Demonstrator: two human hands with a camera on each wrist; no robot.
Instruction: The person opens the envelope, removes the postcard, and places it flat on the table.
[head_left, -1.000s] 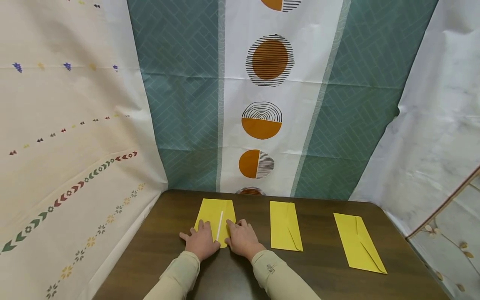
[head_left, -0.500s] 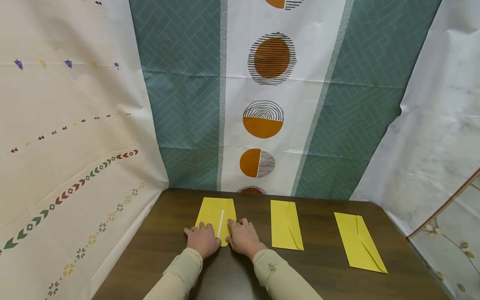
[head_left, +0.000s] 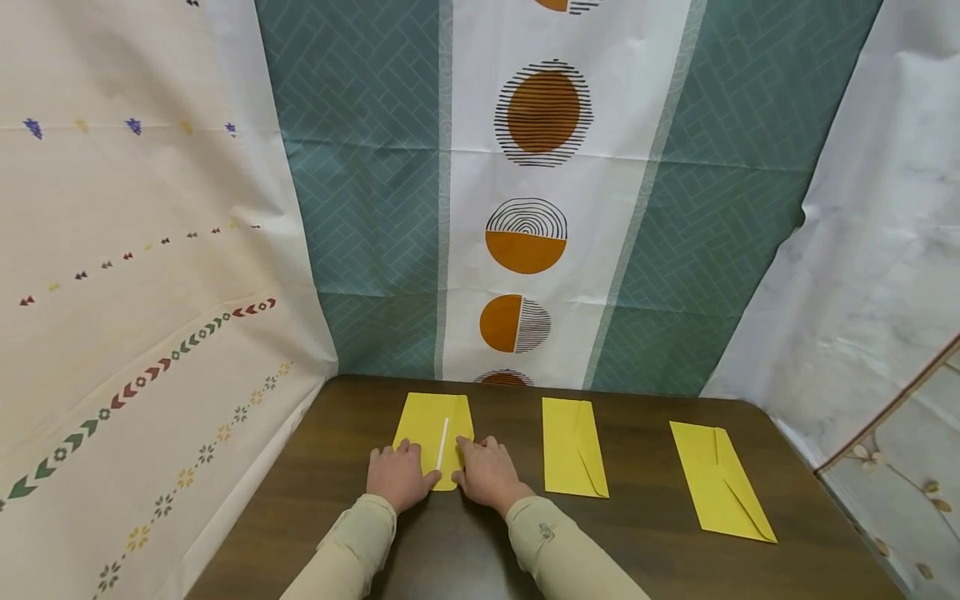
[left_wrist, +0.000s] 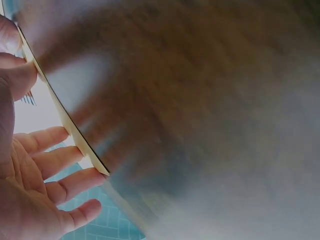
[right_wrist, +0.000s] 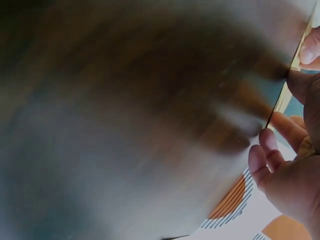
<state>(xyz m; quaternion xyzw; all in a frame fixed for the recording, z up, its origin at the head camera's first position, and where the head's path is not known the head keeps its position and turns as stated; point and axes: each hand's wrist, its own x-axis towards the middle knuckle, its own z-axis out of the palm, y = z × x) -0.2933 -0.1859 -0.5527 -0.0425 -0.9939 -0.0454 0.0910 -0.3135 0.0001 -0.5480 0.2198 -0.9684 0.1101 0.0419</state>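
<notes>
A yellow envelope (head_left: 431,412) with a narrow white strip (head_left: 442,444) along it lies flat on the dark wooden table. My left hand (head_left: 400,477) rests on its near left part, the thumb close to the strip's lower end. On the right edge, the fingertips of my right hand (head_left: 490,475) touch the paper. From low down, the left wrist view shows the left hand (left_wrist: 47,170) with its fingers extended against the thin envelope edge (left_wrist: 65,117). In the right wrist view, the right hand (right_wrist: 295,170) touches that edge too, partly cut off by the frame.
Two more yellow envelopes lie to the right, one nearby (head_left: 570,446) and another farther off (head_left: 722,483). Behind the table (head_left: 637,508) hangs a patterned green and white cloth (head_left: 375,250). Pale cloths hang at both sides.
The fingers of my left hand have drawn closer together, and its thumb sits slightly higher beside the strip. My right hand and the envelopes stay nearly where they were.
</notes>
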